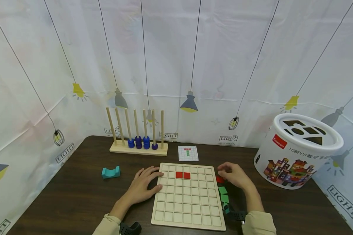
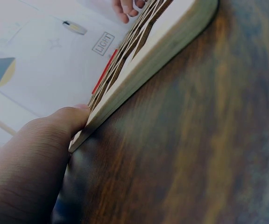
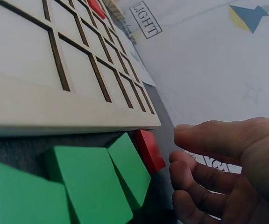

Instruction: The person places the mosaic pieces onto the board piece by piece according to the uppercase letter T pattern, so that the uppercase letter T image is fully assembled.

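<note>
Grid board (image 1: pixel 187 198), lower centre: steadied with relaxed left grip (image 1: pixel 144 184), reached with empty right grip (image 1: pixel 234 175) for red block (image 3: pixel 149 151), likely needed pinching.

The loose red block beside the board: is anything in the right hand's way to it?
Nothing visible stands between the right hand and the red block. The green blocks lie on the block's near side, not in between.

"LIGHT": patterned backdrop (image 1: pixel 164 75) | "108PCS": white tub (image 1: pixel 297 153) | "…MEDU": tub's red label (image 1: pixel 279 141)
</note>
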`<state>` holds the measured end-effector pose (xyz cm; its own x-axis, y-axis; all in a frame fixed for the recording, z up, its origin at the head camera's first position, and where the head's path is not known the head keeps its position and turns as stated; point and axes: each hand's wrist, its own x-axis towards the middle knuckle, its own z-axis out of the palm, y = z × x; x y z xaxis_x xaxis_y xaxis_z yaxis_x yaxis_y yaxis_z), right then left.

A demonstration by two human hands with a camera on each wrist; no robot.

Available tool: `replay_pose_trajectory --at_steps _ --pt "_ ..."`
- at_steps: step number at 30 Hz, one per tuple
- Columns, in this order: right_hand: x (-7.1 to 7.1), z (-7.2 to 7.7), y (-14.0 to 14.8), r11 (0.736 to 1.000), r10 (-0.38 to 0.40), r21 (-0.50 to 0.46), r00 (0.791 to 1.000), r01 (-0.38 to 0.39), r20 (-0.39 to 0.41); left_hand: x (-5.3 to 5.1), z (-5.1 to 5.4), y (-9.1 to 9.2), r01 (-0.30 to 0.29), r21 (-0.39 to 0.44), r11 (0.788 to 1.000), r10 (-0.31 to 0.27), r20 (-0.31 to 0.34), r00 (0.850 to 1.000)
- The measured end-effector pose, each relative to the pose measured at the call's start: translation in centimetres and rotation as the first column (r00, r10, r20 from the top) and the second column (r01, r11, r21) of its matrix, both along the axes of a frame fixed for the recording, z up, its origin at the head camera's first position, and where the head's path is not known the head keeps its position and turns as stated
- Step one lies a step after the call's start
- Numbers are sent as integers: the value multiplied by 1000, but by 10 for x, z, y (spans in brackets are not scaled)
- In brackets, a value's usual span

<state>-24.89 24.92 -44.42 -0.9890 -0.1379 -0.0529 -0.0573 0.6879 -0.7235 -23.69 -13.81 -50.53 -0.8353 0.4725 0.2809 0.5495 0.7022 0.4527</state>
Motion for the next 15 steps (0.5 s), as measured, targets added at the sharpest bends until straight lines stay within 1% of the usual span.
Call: replay_pose_trajectory --at_steps 5,9,13,15 --pt "2 1 3 999 16 43 1000 -17 27 0 0 0 1 3 1000 -1 0 1000" --pt "3 2 4 996 67 52 996 -70 54 0 0 0 5 6 1000 -5 2 1000" --pt "4 3 2 991 114 57 992 -117 45 1 1 0 4 7 1000 -4 -2 1000" --pt "4 3 1 991 118 60 992 -121 38 1 1 0 3 8 1000 -3 -9 1000"
